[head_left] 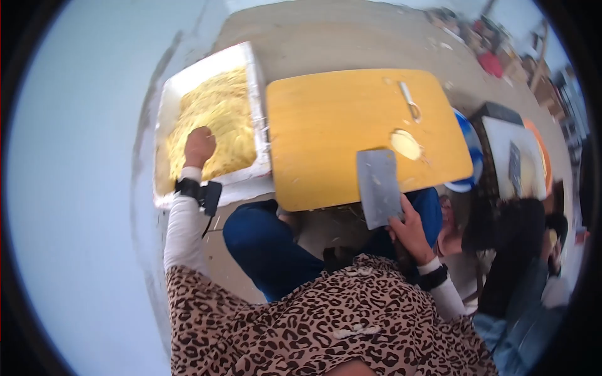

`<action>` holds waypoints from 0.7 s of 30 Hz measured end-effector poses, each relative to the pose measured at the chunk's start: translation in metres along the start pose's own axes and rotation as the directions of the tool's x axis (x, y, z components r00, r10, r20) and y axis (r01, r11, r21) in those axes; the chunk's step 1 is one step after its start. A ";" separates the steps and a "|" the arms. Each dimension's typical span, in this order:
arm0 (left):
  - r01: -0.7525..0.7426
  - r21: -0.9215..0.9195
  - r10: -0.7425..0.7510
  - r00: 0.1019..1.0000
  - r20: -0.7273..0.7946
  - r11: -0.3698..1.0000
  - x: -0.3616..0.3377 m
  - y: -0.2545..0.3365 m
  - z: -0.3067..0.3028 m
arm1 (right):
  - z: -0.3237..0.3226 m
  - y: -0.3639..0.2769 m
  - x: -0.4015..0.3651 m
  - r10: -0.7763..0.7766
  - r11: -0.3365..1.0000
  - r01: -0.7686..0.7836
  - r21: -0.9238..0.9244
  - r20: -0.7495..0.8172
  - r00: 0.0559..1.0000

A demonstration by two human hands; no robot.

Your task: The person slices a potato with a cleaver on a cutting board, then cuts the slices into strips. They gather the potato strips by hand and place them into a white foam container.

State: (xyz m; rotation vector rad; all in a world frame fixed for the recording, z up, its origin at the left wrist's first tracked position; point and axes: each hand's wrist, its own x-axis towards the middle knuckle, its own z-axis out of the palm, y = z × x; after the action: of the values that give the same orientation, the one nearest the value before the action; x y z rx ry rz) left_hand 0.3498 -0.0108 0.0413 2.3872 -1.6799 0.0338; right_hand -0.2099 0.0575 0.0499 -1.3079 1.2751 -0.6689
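My right hand (410, 227) grips a cleaver (378, 188), whose broad grey blade overlaps the near edge of the yellow cutting board (326, 138). A pale yellow oval piece (406, 145) lies on the board just beyond the blade, with small scraps beside it. Farther back on the board is a peeler (410, 101) with a white handle. On the left, my left hand (200, 146) is over a white foam box (255, 94) filled with pale yellow shreds (216, 106). Its fingers are curled closed, and whatever they may hold is hidden.
To the board's right stands a blue-and-white basin (469, 150). Beyond it, a co-worker's white board (501, 141) carries another cleaver (515, 168), with an orange basin (544, 150) behind. A pale wall (81, 188) rises on the left. Assorted clutter (492, 56) lies at the far right.
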 end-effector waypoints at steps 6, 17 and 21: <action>-0.141 -0.622 0.331 0.922 0.201 0.770 0.020 0.136 -0.058 | -0.005 0.003 -0.006 0.007 0.999 -0.009 0.052 0.038 0.999; -0.527 -0.615 0.789 0.543 0.288 0.587 0.016 0.400 -0.038 | -0.019 0.025 -0.006 -0.024 0.996 0.018 0.086 0.072 0.997; -0.733 -0.447 0.858 0.448 0.251 0.513 0.009 0.436 0.028 | -0.025 0.041 -0.006 0.002 0.995 -0.016 0.097 0.140 0.990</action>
State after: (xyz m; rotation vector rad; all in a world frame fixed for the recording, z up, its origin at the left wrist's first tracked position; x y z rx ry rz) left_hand -0.0561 -0.1644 0.0883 1.2000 -2.6840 -0.6053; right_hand -0.2462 0.0636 0.0185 -1.2462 1.1208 -0.6147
